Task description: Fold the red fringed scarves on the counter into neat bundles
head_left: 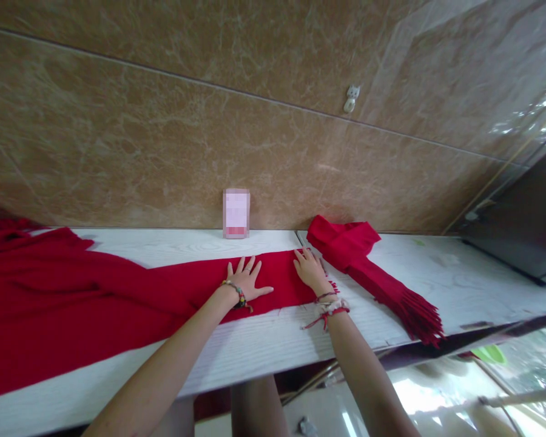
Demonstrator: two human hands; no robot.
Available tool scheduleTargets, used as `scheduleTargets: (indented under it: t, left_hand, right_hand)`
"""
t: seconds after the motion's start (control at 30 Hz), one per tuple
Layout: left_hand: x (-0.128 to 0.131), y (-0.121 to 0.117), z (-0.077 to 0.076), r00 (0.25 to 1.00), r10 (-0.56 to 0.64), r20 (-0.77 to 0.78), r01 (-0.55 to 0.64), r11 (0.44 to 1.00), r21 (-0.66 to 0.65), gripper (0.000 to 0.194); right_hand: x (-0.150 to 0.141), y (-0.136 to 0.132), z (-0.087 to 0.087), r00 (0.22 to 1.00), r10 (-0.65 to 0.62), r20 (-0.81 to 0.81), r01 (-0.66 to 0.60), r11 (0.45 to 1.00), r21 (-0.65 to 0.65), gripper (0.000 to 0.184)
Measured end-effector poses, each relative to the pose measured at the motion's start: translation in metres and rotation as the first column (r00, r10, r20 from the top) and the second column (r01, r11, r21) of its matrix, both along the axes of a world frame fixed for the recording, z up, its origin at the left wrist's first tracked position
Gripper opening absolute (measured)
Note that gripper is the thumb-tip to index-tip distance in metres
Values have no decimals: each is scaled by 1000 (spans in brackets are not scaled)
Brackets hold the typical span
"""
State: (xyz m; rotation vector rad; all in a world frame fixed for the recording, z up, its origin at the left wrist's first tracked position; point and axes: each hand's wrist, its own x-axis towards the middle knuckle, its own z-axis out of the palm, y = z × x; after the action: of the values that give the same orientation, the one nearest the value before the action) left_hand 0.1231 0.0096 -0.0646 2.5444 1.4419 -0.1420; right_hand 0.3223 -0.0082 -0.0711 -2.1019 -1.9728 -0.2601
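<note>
A long red scarf (pixel 164 288) lies spread along the white table, its fringed end toward the right. On its middle stretch my left hand (pixel 246 280) presses flat with the fingers spread. My right hand (pixel 310 270) rests on the scarf close to the fringe, fingers stretched out. Just right of that hand lies a second red scarf (pixel 364 267), bunched and folded at the wall side, with its fringe hanging near the front edge. At the far left the first scarf broadens into loose folds, partly out of view.
A phone-like item (pixel 236 213), blurred out, leans upright against the brown tiled wall (pixel 164 133). The white wood-grain table (pixel 259 346) has a seam near the second scarf. A small white cat-shaped hook (pixel 352 98) is on the wall. A dark box-like object (pixel 519 218) stands at right.
</note>
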Motion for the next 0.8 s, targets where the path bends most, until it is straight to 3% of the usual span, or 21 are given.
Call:
scheduleTargets:
  t: [0.07,0.13,0.23,0.33,0.47,0.6,0.8]
  left_hand:
    - [0,0,0,1000,1,6,-1,1000,4,89]
    - [0,0,0,1000,-1,8,1,1000,-1,89]
    - [0,0,0,1000,-2,12,2,1000,-13,89]
    - [0,1,0,1000,-2,11,2,1000,-21,89]
    - [-2,1,1,1000,-1,1,1,999,-36,89]
    - [-2,0,3,1000,-4,-13,4,999,-51,91]
    - [-2,0,4,1000,-13,-23,12,999,-45,91]
  right_hand:
    - [0,-1,4,999,-12,-37,15,996,92,39]
    - [-7,-4,4,995,73,-70,-64,990,122,40]
    - [-22,-11,0,964,255,-73,-253,967,37,42]
    - [-34,-16,-7,946,322,-25,-323,945,-54,43]
    - [-35,-18,-10,944,330,28,-327,942,-71,44]
    - [-17,-22,-10,932,351,86,-344,935,-84,43]
    - [23,-40,-5,975,180,131,-168,981,-96,41]
